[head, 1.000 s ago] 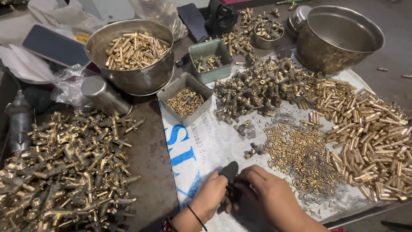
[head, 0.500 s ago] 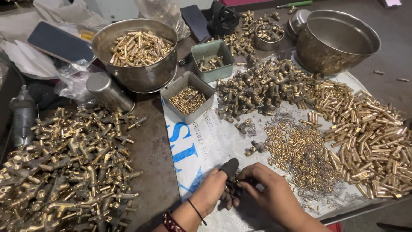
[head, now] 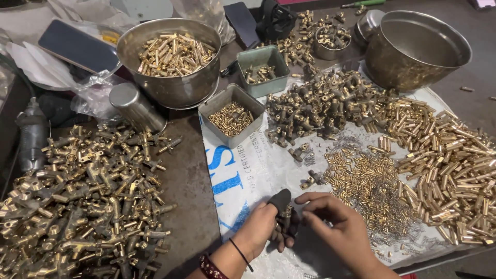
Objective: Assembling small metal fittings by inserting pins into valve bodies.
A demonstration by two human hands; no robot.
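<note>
We see a small, dull brass fitting (head: pixel 285 217) held low over the white printed sack (head: pixel 268 165). Our left hand (head: pixel 261 232), thumb capped in dark rubber, clamps it; our right hand (head: pixel 338 227) pinches its top with curled fingers. Shiny brass pins (head: pixel 367 181) lie just beside.

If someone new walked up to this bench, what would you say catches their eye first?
Brass everywhere: a tangled heap of brass valve bodies on the left and a spread of brass tubes on the right. Near the bottom edge, the left hand and right hand meet over a small brass part, the left thumb capped in black.
</note>
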